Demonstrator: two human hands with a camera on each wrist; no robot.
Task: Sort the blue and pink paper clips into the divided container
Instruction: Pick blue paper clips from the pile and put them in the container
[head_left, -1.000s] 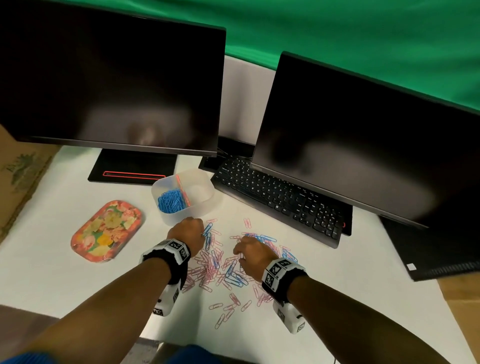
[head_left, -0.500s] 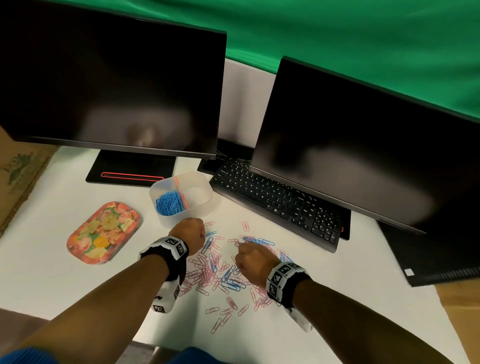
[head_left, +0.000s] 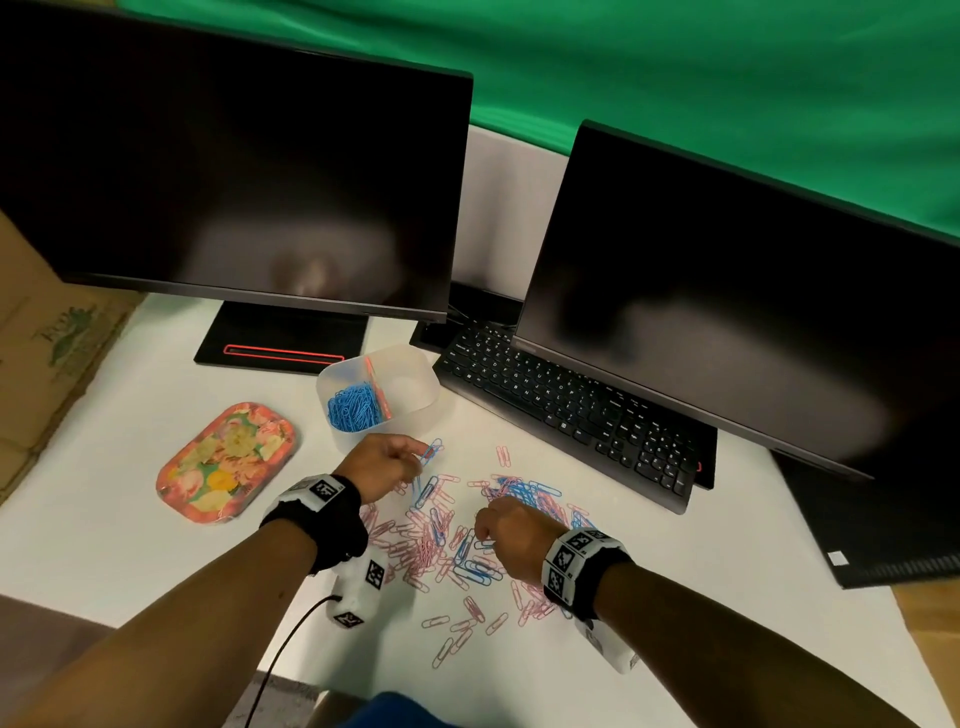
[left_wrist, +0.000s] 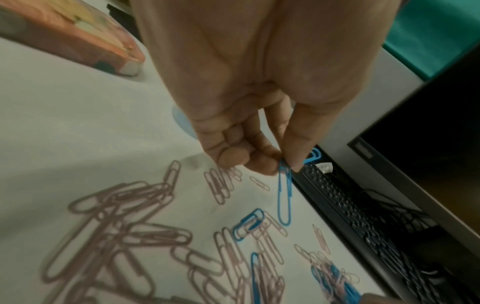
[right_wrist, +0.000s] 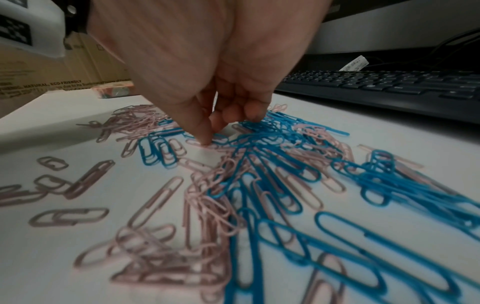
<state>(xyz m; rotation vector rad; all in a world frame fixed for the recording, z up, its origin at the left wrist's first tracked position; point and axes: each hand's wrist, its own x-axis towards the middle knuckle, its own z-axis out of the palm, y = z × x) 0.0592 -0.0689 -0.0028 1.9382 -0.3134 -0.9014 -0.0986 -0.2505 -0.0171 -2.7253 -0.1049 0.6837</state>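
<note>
Left hand (head_left: 382, 462) lifted just off the table, thumb and forefinger pinching blue clips (left_wrist: 283, 197) at their top end; one hangs long axis near vertical, a second shows behind the thumb; exact count unclear. Container (head_left: 382, 387) lies just beyond and slightly left of this hand, near; left hand is much the nearer of the two. Its left compartment already holds a heap of blue clips (head_left: 356, 410); an orange-pink divider (head_left: 375, 384) splits it; right compartment looks empty. Judgement: the coming move is a short carry forward and left, release over the left compartment, staying clear of the divider.

Right hand (head_left: 511, 532) low over the mixed pile (head_left: 441, 530), fingers curled down, thumb tip touching the clips; whether it actually grips one I cannot tell. Loose clips: thin wire loops, pink and blue tangled and overlapping; blue thicker toward the keyboard (head_left: 571, 410); pink outnumbering blue near the body. Much sorting left.
</note>
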